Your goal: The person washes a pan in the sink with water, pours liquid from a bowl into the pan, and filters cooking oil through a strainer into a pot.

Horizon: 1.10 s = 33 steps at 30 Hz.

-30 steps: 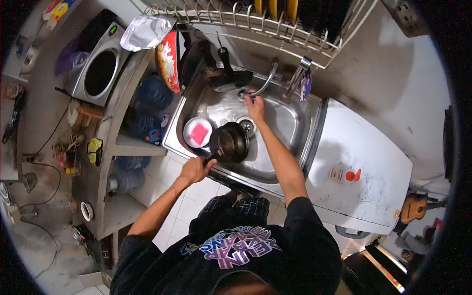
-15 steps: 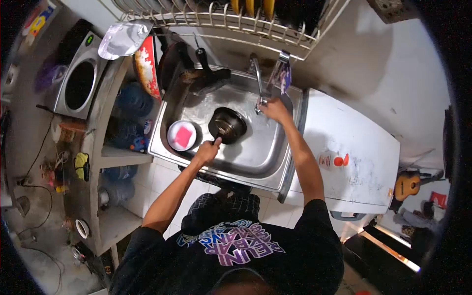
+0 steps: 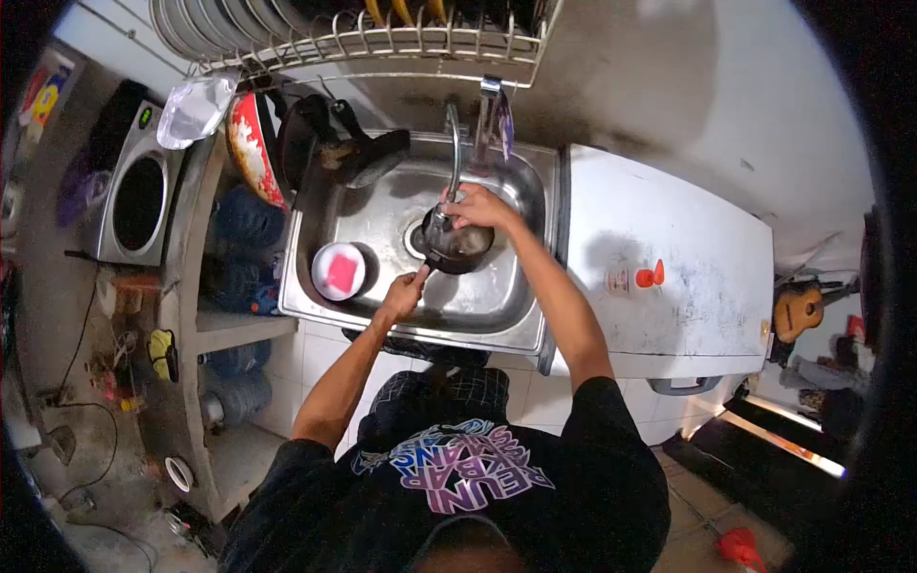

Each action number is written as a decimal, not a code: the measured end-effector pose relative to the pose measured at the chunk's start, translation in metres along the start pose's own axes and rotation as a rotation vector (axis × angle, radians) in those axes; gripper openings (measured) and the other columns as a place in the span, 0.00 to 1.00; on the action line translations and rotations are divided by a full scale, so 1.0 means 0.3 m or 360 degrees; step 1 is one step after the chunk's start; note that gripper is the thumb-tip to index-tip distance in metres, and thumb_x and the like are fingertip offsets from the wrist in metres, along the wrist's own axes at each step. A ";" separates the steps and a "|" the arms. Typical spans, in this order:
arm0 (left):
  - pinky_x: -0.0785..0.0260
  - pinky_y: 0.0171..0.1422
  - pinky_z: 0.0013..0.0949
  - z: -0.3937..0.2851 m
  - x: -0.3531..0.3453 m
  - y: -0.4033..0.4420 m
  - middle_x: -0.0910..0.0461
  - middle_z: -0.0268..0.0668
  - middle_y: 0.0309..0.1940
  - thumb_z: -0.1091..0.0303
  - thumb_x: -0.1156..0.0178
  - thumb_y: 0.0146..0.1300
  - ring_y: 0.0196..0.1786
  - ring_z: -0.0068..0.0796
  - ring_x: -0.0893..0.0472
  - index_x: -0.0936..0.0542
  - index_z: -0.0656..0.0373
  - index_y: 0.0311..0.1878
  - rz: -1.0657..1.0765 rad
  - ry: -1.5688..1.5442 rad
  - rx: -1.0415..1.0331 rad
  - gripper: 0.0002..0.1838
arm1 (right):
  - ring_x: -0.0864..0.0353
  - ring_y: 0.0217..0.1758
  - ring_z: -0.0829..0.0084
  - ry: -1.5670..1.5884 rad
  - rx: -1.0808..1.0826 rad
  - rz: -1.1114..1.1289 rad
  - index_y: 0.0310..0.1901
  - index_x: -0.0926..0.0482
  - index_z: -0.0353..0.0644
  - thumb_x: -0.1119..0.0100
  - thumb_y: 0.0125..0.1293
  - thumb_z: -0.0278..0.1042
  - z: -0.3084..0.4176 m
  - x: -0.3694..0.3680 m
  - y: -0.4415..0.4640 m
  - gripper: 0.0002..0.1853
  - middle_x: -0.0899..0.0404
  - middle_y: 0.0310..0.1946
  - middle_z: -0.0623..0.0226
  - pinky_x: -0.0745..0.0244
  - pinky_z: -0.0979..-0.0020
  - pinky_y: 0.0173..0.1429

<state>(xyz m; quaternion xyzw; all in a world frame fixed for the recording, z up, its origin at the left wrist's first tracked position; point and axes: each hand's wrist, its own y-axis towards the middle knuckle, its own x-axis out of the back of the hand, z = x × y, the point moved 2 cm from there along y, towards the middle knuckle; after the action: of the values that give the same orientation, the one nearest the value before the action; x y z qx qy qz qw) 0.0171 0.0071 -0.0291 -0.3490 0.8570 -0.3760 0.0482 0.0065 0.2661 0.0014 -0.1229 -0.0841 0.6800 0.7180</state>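
My left hand (image 3: 406, 294) is closed around the handle of a small dark saucepan (image 3: 468, 250) in the metal sink (image 3: 382, 205). The saucepan sits beneath the end of the faucet (image 3: 454, 158), partly covered by my right hand. Fingers of my right hand (image 3: 480, 208) are closed about the faucet's lower end, above the pan. To the left in the sink stands a white bowl (image 3: 320, 277) with a pink sponge (image 3: 341, 273) in it.
Dark pans (image 3: 368, 158) lean at the sink's back left corner, beside a red-and-white pan (image 3: 253, 143). A dish rack (image 3: 401, 43) hangs above. On the white surface (image 3: 688, 239) at right lies a bottle with a red cap (image 3: 645, 278). Shelves hold water jugs (image 3: 250, 215).
The saucepan has moved right, from near the bowl to beneath the faucet, with my left hand on its handle. My right hand stays at the faucet's end. The view has shifted somewhat.
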 end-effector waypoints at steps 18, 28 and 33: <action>0.43 0.25 0.27 0.079 -0.046 -0.016 0.34 0.27 0.16 0.39 0.51 0.66 0.19 0.20 0.35 0.26 0.58 0.25 -0.0127 -0.0123 -0.0085 0.29 | 0.21 0.22 0.78 -0.0159 0.0079 -0.0111 0.42 0.22 0.46 0.35 0.57 0.37 0.013 -0.007 0.011 0.13 0.20 0.26 0.67 0.27 0.71 0.28; 0.55 0.17 0.24 0.039 -0.070 -0.025 0.40 0.21 0.13 0.43 0.49 0.67 0.13 0.14 0.44 0.31 0.50 0.23 -0.0074 -0.0418 -0.0084 0.23 | 0.18 0.34 0.61 -0.1011 0.0278 -0.0537 0.45 0.21 0.51 0.37 0.55 0.42 0.000 0.053 -0.003 0.16 0.18 0.33 0.57 0.25 0.64 0.41; 0.55 0.18 0.24 0.056 -0.068 -0.044 0.40 0.20 0.14 0.44 0.48 0.68 0.14 0.13 0.45 0.33 0.48 0.21 0.0046 -0.0429 -0.0059 0.23 | 0.23 0.24 0.80 -0.0259 0.0167 -0.0203 0.49 0.26 0.45 0.37 0.61 0.36 0.011 -0.002 0.000 0.16 0.22 0.28 0.70 0.29 0.77 0.25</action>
<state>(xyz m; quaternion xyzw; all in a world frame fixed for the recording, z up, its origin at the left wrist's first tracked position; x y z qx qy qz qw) 0.0456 0.0035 -0.0359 -0.3849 0.8545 -0.3091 0.1619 0.0056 0.2656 0.0047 -0.0239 -0.1139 0.6440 0.7561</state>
